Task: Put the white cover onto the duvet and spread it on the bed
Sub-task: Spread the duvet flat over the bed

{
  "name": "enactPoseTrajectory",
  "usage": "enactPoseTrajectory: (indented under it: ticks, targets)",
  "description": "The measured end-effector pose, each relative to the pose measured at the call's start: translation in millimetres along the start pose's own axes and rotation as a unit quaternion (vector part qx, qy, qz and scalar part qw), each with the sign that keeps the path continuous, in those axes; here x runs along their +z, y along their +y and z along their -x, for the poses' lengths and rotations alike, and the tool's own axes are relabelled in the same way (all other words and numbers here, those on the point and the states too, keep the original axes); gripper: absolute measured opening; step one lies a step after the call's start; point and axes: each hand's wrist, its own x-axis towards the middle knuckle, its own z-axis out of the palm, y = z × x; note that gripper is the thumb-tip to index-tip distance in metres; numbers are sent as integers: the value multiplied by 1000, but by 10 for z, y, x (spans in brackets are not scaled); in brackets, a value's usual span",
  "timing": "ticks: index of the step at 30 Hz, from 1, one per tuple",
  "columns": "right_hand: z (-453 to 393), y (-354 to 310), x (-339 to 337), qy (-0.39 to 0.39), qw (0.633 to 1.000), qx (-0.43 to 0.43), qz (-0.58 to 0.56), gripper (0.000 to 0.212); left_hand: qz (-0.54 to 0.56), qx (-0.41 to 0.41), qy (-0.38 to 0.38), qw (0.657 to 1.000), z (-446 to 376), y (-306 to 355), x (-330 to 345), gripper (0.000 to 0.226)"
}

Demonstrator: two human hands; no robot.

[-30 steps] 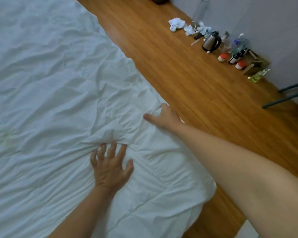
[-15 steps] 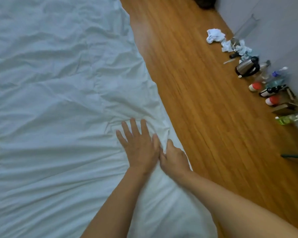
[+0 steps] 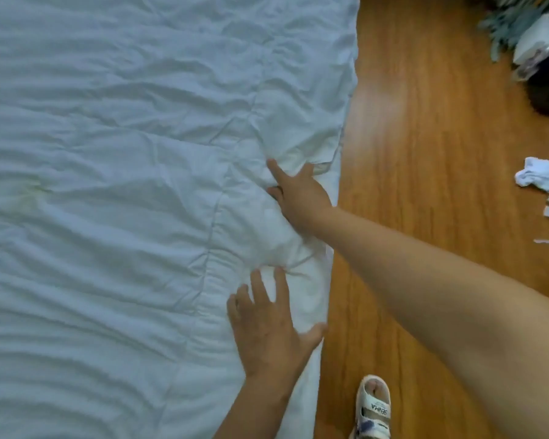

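Fingers of the left hand (image 3: 268,337) are straight and spread apart, pressed flat on the white cover (image 3: 124,217) near the edge of the bed, with the thumb reaching toward the side that hangs down. The right hand (image 3: 298,193) lies further along the same edge; its first finger is stretched out over the cloth, while the other fingers seem to be bent into a fold. I cannot tell for sure whether they pinch the cloth or only push on it.

The duvet itself cannot be seen directly, but the cover looks thick and padded, and stitched lines show through it, so I judge that the duvet is already inside. The covered duvet lies over the whole visible part of the bed and its edge hangs a little over the side, next to the wooden floor (image 3: 425,153). The main part of the task therefore seems done. What remains, as I judge it, is smoothing: many wrinkles cross the surface, and a bunched ridge stands between the two hands.

No open container shows clearly. On the floor, well apart from the bed, lie some crumpled white cloths (image 3: 541,175), and the things in the far corner are too blurred to name. One foot in a white sandal (image 3: 373,407) stands just beside the bed.
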Motion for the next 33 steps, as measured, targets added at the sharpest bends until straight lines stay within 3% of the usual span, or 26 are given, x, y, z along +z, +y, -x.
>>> enactPoseTrajectory:
  ticks: [4,6,9,12,15,19,21,25,28,30,33]
  targets:
    - [-35,373,4,-12,990,-112,86,58,-37,-132,-40,990,272,161,-85,117]
    - [-2,539,-147,-8,973,-183,142,70,-16,-110,14,994,366,121,51,101]
    - [-8,743,-312,82,908,-316,264,86,-10,-107,90,990,349,15,227,71]
    - [-148,765,-416,9,851,-426,308,86,75,-175,142,971,275,34,259,52]
    - [-431,735,-402,-7,804,-503,317,74,63,-205,181,960,212,87,319,51]
    - [-683,553,-248,13,807,-554,204,24,57,-182,232,954,182,63,334,40]
    - [-720,569,-256,-2,796,-577,183,9,68,-172,249,951,262,89,382,34]
    - [-738,781,-460,-87,783,-580,210,62,96,-132,217,962,406,312,493,27]
    - [-806,637,-551,-159,760,-569,273,78,64,-121,196,971,593,472,616,52]
    - [-842,582,-580,-192,738,-582,284,77,7,-206,220,953,950,435,744,64]
    - [-799,667,-637,-167,702,-627,293,83,-24,-398,259,880,1582,226,860,72]
